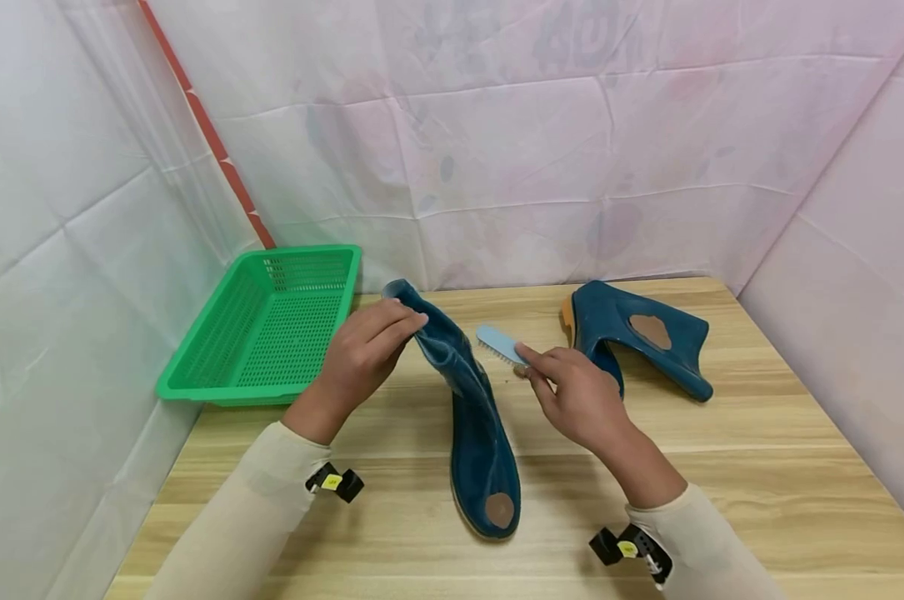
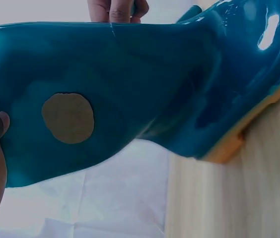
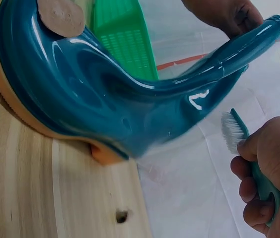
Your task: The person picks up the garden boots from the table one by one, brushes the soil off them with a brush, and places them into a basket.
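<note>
A blue rubber boot point(image 1: 470, 400) stands on the table with its toe toward the front and a brown patch on the toe. The left hand point(image 1: 367, 348) grips the top of its shaft, which is bent and creased. Another round brown patch point(image 2: 68, 118) shows on the shaft in the left wrist view. To the right of the boot, the right hand point(image 1: 575, 392) holds a light-blue brush point(image 1: 499, 343) by its handle, fingers curled round it; in the right wrist view the white bristles point(image 3: 233, 132) face the boot without touching it.
A second blue boot point(image 1: 639, 333) with a brown patch lies on its side at the back right. At the back left sits a green plastic basket point(image 1: 287, 333). A small brown lump point(image 1: 521, 372) is near the brush. White sheeting point(image 1: 496, 150) hangs behind the table.
</note>
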Available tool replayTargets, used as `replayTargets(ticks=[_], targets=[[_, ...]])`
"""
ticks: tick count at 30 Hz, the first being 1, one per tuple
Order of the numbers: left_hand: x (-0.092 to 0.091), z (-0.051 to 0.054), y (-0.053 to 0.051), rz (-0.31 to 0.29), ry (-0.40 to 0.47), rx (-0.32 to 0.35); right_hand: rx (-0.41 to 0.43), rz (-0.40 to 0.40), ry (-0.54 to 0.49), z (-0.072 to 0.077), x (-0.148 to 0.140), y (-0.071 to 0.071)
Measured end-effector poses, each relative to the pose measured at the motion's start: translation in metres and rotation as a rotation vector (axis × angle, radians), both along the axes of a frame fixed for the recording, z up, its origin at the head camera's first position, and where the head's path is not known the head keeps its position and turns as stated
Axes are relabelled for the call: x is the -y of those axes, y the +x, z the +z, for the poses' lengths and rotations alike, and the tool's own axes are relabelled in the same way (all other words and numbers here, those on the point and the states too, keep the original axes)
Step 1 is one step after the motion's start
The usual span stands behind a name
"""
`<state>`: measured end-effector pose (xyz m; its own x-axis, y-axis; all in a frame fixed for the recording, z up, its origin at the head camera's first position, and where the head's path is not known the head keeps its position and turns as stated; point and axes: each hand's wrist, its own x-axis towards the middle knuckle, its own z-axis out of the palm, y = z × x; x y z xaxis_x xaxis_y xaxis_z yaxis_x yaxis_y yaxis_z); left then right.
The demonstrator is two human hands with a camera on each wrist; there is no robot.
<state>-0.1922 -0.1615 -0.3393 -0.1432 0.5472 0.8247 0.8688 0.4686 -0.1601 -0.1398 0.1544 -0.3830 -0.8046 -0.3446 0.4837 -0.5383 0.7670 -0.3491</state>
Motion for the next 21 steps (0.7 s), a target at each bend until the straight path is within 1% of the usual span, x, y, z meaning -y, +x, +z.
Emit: replayTargets(ticks=[6, 10, 12, 17, 21], targets=[[-0.005, 0.011, 0.003, -0.044, -0.002, -0.034, -0.001, -0.005, -0.021, -0.001, -0.008, 0.002], [-0.011, 0.021, 0.011, -0.072, -0.021, -0.054, 0.003, -0.01, -0.042, -0.003, -0.013, 0.003], [-0.014, 0.025, 0.017, -0.073, -0.037, -0.069, 0.001, -0.012, -0.053, -0.003, -0.015, 0.003], [-0.021, 0.034, 0.032, -0.03, -0.069, -0.088, -0.007, -0.021, -0.074, -0.003, -0.021, 0.006], [-0.023, 0.04, 0.045, 0.024, -0.056, -0.066, -0.004, -0.038, -0.074, -0.002, -0.024, 0.011]])
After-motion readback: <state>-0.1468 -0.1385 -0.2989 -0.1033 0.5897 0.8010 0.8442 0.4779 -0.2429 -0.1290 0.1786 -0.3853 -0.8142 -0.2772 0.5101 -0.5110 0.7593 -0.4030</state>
